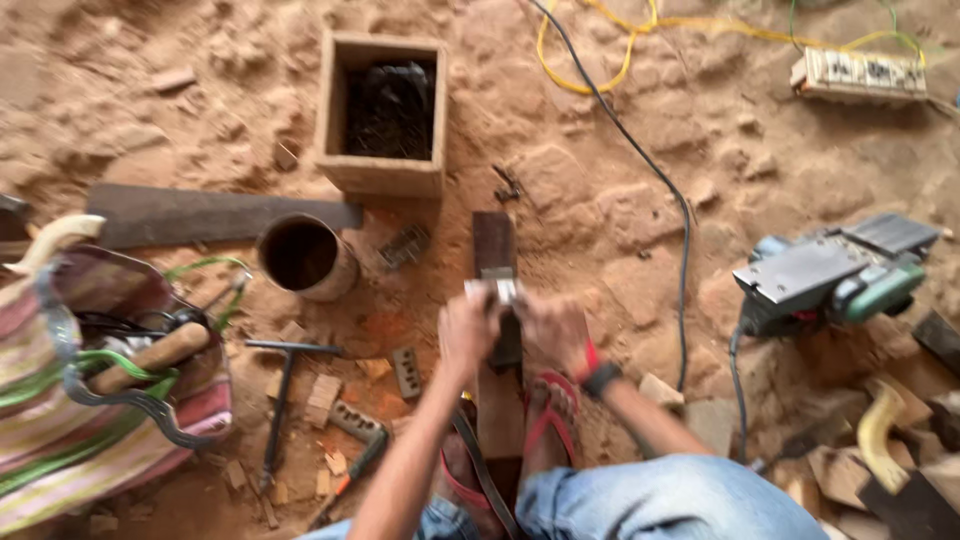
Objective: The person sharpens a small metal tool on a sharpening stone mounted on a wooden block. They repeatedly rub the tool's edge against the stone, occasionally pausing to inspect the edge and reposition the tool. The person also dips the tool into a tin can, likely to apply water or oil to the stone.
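- Wooden strip (497, 400): pinned under red sandals (545, 420), long axis running straight away from the person.
- Left hand (466, 330), right hand (553, 328): fingers curled around a metal tool (497, 290) on the strip, equally near.
- Beyond: wooden box (383, 172).

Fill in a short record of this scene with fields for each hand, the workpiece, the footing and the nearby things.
left hand: grips a small pale block on the plank
right hand: grips the same block; dark wristband
workpiece: long dark wooden plank lying on sandy ground
footing: red sandal beside the plank
nearby: grey and green electric planer; square wooden box; striped cloth tool bag
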